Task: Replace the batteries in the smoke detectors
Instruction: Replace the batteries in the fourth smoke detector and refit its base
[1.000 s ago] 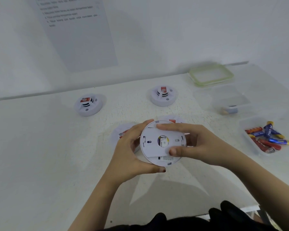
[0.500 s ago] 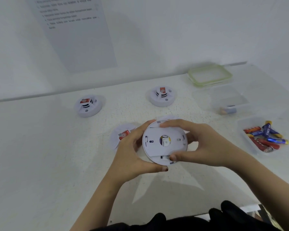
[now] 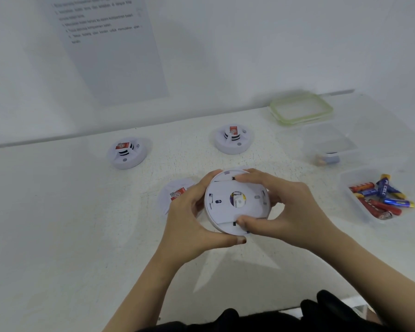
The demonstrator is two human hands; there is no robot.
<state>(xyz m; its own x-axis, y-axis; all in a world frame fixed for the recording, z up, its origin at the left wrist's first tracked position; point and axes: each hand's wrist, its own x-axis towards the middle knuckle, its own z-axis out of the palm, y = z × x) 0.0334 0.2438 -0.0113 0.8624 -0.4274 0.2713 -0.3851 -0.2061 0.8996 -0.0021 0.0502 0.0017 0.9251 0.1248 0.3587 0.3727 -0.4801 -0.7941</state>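
Observation:
A round white smoke detector (image 3: 236, 202) is held above the table with its back plate facing me. My left hand (image 3: 189, 216) grips its left rim, thumb under the lower edge. My right hand (image 3: 288, 209) grips its right side, with fingers across the top and the thumb on the bottom of the back plate. Another detector (image 3: 175, 194) lies on the table behind my left hand, mostly hidden. Two more detectors (image 3: 127, 152) (image 3: 234, 138) stand farther back. A clear tub (image 3: 355, 200) at the right holds several red and blue batteries (image 3: 381, 197).
A second clear tub (image 3: 331, 147) with a small item inside sits behind the battery tub. Green-rimmed lids (image 3: 301, 110) lie at the back right. A printed sheet (image 3: 110, 44) hangs on the wall. The table's front edge runs close to my body.
The back plate has rotated in my hands, its slot marks shifting round. The detector sits slightly higher and more to the right; both hands keep their grip.

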